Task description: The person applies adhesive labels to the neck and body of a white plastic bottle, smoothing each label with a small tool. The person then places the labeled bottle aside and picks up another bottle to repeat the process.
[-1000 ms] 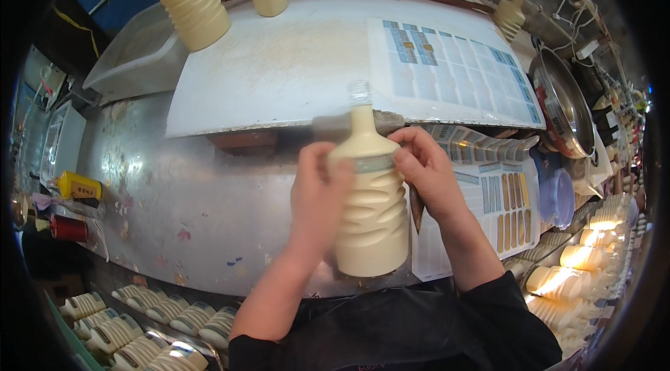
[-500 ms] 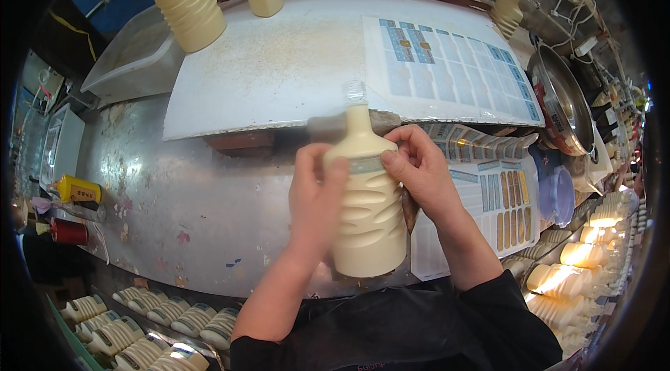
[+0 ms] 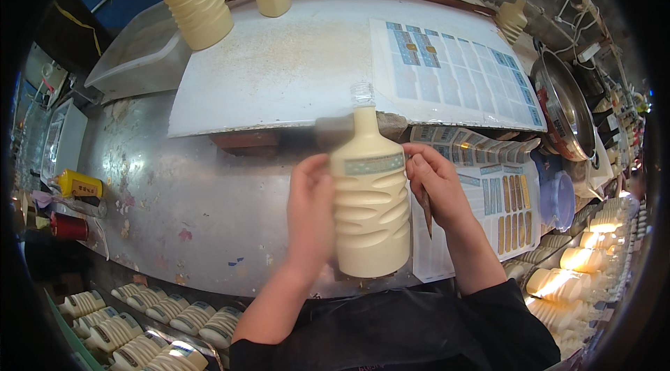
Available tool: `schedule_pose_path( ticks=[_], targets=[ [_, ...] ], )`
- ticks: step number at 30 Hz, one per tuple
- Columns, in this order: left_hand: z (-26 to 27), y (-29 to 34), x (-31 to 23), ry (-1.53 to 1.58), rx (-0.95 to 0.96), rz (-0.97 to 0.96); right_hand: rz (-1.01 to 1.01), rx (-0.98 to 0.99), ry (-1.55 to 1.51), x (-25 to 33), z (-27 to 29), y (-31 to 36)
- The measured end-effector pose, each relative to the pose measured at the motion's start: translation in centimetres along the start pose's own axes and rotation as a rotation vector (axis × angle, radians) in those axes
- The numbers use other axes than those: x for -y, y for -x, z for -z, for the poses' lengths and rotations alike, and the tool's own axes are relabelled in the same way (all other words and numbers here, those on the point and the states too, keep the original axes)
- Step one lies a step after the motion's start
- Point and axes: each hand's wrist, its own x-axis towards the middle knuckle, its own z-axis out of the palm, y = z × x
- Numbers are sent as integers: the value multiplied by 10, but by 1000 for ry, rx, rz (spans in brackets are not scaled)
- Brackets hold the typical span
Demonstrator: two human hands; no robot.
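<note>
A cream-coloured bottle [image 3: 375, 231] with a ribbed body lies before me, its neck pointing away and clear ridged plastic around the mouth. Across its shoulder sits a blue-grey patterned decal strip [image 3: 375, 164]. At the bottle's left side is my left hand [image 3: 310, 210], blurred by motion, its fingers too smeared to read. My right hand [image 3: 434, 179] has its fingertips at the right end of the strip. A slim brown pointed tool [image 3: 427, 215] is held in that hand, tip downward. Behind the bottle's neck shows a grey-brown padded support [image 3: 389, 124].
A white board [image 3: 293, 57] carries a decal sheet [image 3: 453, 81] and two upright bottles. More decal sheets [image 3: 481, 249] lie at right, near a metal basin [image 3: 567, 102] and a purple basket [image 3: 556, 200]. Racks of bottles [image 3: 167, 312] flank me; a yellow bottle [image 3: 78, 184] stands left.
My thumbs have come off the decal strip, which now shows whole. The left hand has shifted lower and outward; the right hand has moved to the bottle's right edge.
</note>
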Motion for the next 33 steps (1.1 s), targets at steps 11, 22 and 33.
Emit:
schedule_pose_path(
  ticks=[11,22,33],
  targets=[
    [-6,9,13,-48,86,-91,151,53,228,2,-3,13],
    [-18,20,0,-16,47,16,308,38,396,12,-3,17],
    [-9,5,-6,4,-4,-12,118,48,172,21,-6,-12]
  ],
)
